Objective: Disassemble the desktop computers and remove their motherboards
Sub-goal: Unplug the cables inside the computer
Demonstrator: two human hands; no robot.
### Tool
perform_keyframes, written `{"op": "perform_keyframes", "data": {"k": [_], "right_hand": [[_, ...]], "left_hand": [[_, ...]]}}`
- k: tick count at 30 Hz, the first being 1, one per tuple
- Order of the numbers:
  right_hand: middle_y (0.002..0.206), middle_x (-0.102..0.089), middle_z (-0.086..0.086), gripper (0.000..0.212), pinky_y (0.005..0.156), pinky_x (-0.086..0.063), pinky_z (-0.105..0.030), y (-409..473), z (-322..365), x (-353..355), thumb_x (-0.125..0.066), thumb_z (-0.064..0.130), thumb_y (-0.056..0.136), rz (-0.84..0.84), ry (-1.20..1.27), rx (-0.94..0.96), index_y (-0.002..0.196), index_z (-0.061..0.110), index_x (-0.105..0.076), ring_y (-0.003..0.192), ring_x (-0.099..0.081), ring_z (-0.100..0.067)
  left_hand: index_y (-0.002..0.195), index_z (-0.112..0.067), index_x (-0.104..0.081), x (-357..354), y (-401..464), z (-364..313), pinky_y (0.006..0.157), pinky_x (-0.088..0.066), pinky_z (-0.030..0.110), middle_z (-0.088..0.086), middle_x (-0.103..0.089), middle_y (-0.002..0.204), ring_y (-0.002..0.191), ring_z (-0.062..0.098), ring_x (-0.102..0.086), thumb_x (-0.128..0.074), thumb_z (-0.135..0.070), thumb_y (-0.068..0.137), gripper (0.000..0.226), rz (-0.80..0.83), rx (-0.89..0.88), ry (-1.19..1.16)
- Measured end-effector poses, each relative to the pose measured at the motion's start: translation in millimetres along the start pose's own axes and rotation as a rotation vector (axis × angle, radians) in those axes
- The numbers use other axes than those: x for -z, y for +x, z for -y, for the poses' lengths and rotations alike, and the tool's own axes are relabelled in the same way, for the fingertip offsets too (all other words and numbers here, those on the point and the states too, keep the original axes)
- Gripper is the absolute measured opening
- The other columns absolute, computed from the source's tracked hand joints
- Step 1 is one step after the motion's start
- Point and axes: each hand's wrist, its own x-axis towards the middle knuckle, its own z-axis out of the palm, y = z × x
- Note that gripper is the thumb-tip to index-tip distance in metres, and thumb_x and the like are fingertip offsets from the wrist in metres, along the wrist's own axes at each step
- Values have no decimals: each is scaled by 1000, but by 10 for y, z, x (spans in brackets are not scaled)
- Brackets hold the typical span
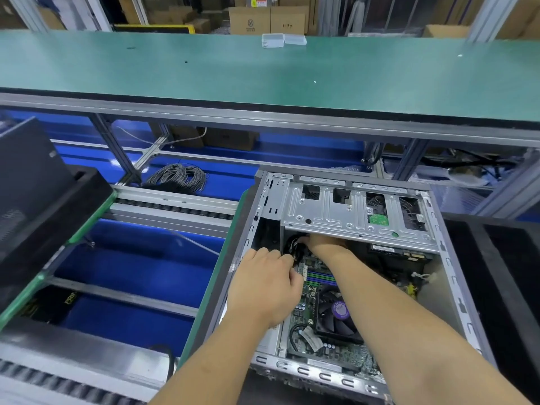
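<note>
I see one open case (344, 270) lying on its side under both my hands, its long axis running away from me and tilted a little to the right, open face up. Inside it lies one motherboard (318, 346), flat, long axis the same way, with one black fan (336, 315) just right of my left wrist. My left hand (264, 283) sits over the board's far left part, fingers curled down toward a bundle of black cables (292, 247); I cannot tell whether it grips them. My right hand (323, 243) reaches beyond the left, under the drive cage (353, 213), its fingers closed on the same cables. Well beyond both hands, on the green bench (204, 71), stand two clear boxes (282, 40). Far left of my left hand lies one grey wire coil (178, 175).
</note>
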Motion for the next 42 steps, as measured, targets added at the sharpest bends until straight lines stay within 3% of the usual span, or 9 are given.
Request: {"op": "perform_keyframes", "data": {"k": [4, 7, 10, 18, 21, 26, 30, 38, 42], "right_hand": [[88, -51, -1, 37, 65, -36, -29, -81, -90, 51, -44, 52, 101, 6, -94, -21, 114, 19, -51, 77, -50, -19], [90, -53, -1, 34, 59, -36, -29, -163, -233, 74, -44, 55, 99, -50, -164, 36, 109, 22, -47, 74, -50, -19], [112, -65, -5, 31, 77, -50, -33, -226, -287, 64, -48, 43, 101, 8, -236, 186, 120, 22, -58, 93, -61, -22], [149, -46, 0, 39, 103, -36, -32, -183, -111, 26, -37, 25, 106, 123, -357, 193, 143, 19, -46, 131, -45, -25], [155, -38, -2, 42, 108, -31, -31, -232, -259, 59, -31, 28, 108, -58, -216, 191, 148, 22, -40, 137, -38, -23], [119, -64, -5, 35, 68, -47, -29, -257, -414, 196, -39, 33, 103, -31, -343, 251, 135, 28, -51, 86, -61, -20], [111, -64, 2, 25, 81, -50, -33, -413, -484, 165, -57, 32, 96, -32, -374, 335, 116, 23, -68, 99, -60, -21], [100, -70, 8, 22, 80, -47, -29, -905, -598, 308, -64, 39, 92, -2, -331, 408, 99, 22, -75, 89, -61, -12], [123, -65, 0, 47, 95, -48, -36, -1155, -565, 318, -62, 52, 90, 76, -384, 391, 125, 20, -65, 113, -59, -20]], "left_hand": [[76, -27, -45, -5, 2, 12, 85, -35, 32, -9, -50, 76, 78, 16, -41, -18, -40, 89, 32, -3, 0, 2], [75, -27, -44, -10, 0, 12, 83, -33, 32, -9, -49, 75, 77, 16, -41, -20, -39, 91, 31, -12, -4, 1], [74, -27, -43, -8, 2, 5, 82, -33, 32, -10, -46, 73, 76, 16, -41, -16, -40, 88, 33, -14, -11, -3], [78, -28, -47, -5, 6, -3, 83, -35, 32, -10, -50, 76, 78, 15, -41, -15, -41, 87, 36, -18, -5, -15], [77, -27, -47, -15, 8, 5, 84, -35, 32, -9, -51, 76, 78, 16, -42, -21, -39, 91, 32, -17, -4, -15], [73, -28, -43, -13, 6, 15, 82, -33, 31, -10, -46, 72, 76, 16, -42, -17, -40, 88, 33, -8, -3, -5], [67, -29, -34, -15, 12, 12, 81, -34, 32, -10, -41, 68, 74, 16, -40, -23, -38, 91, 28, -10, 9, -9], [65, -28, -37, 20, 14, -6, 78, -31, 32, -8, -44, 65, 67, 12, -38, -26, -37, 91, 30, -27, 18, -29], [65, -27, -39, 32, 15, -21, 81, -36, 33, -8, -45, 65, 65, 11, -37, -27, -37, 91, 31, -28, 31, -41]]}}
